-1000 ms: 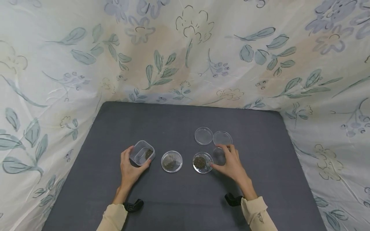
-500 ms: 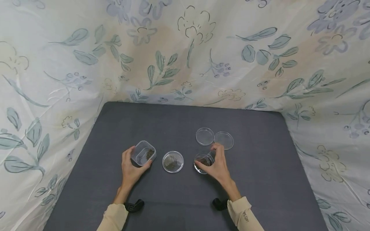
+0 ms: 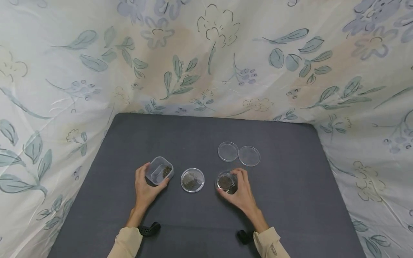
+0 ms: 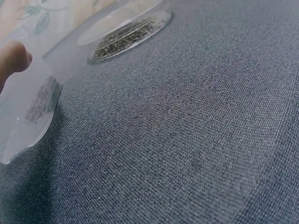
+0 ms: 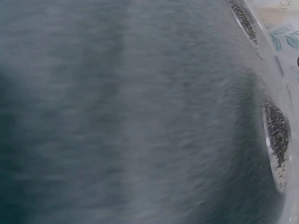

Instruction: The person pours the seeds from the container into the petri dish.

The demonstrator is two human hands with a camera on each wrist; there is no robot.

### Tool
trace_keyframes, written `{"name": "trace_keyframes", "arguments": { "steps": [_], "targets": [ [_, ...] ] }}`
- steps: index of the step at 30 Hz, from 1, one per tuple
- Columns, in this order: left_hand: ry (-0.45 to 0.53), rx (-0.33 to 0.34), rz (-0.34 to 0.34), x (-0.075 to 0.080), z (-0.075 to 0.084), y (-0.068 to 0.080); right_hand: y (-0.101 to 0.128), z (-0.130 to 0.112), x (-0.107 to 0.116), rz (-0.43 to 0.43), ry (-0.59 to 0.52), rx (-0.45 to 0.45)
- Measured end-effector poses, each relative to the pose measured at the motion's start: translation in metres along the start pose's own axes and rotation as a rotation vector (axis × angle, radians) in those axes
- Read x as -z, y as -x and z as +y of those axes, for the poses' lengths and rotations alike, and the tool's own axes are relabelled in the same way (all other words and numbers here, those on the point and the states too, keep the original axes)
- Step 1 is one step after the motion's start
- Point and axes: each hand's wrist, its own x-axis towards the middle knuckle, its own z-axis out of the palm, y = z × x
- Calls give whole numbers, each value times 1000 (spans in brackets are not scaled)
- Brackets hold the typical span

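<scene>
My left hand (image 3: 147, 195) grips a clear square plastic tub (image 3: 154, 175) at two sides. Dark dried flakes lie at one side inside it; the left wrist view shows a fingertip (image 4: 15, 57) at its wall. To the right of the tub, a covered petri dish (image 3: 192, 180) stands on the cloth with greyish flakes in it. My right hand (image 3: 242, 195) holds a clear round lid (image 3: 229, 176) between thumb and fingers over a second petri dish (image 3: 219, 189) of dark flakes. Whether the lid touches that dish, I cannot tell. The right wrist view is blurred, with flakes (image 5: 278, 133) at its right edge.
Two clear round lids (image 3: 228, 151) lie side by side behind the right dish. Grey cloth (image 3: 180, 222) covers the table. A floral curtain (image 3: 180, 53) hangs along the back and both sides.
My right hand has moved left from beside the right dish, bringing the clear lid from the cloth to over the dish. My left hand and the tub have stayed in place.
</scene>
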Motion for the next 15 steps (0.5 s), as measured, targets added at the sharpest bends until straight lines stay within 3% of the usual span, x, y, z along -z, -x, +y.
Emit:
{"name": "trace_keyframes", "arguments": {
  "steps": [15],
  "targets": [
    [-5, 19, -11, 1, 2, -1, 24, 7, 7, -26, 98, -14]
  ]
}}
